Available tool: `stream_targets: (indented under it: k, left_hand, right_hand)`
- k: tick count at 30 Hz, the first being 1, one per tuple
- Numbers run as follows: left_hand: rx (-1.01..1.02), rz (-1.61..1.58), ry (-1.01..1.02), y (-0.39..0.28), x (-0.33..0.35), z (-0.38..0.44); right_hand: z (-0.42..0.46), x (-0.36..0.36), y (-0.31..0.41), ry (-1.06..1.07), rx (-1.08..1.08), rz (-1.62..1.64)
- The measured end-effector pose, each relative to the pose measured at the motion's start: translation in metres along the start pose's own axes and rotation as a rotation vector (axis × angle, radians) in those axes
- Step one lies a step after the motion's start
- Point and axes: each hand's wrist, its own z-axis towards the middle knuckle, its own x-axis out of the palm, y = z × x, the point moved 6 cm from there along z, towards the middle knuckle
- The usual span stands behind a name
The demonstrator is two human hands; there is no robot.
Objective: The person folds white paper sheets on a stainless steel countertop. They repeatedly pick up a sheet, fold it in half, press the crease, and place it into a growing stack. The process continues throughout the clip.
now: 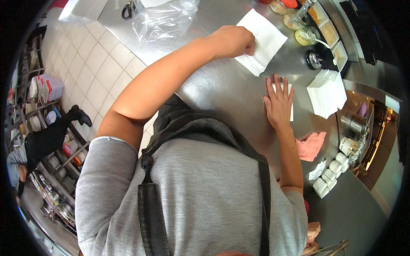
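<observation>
My left hand reaches across the steel counter, fingers curled at the left edge of white folded paper napkins; its fingertips are partly hidden. Palm down, my right hand lies flat with fingers spread over a smaller white folded paper, which shows around the fingers. A tall stack of white napkins stands to the right of that hand. Below the stack lies a pink cloth, close to my right forearm. A chrome call bell sits above the stack.
Glass jars and white food trays line the upper right. Clear plastic bags and black-handled scissors lie at the upper left. Small white dishes are stacked lower right. Another person is by the shelves at far left.
</observation>
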Motion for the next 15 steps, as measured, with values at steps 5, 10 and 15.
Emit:
stream_targets:
  k: [5,10,15]
  left_hand:
    - [-0.016,-0.007,-0.014,-0.001,0.002,0.001]
    - [0.108,-0.026,-0.164,-0.002,0.006,-0.015]
    - [0.069,-0.126,-0.074,0.006,0.008,-0.013]
  right_hand:
    - [-0.002,0.004,-0.005,0.033,-0.025,-0.026]
    - [-0.001,0.001,-0.009,0.063,-0.028,0.115]
    - [-0.002,0.001,-0.008,0.099,-0.023,0.095]
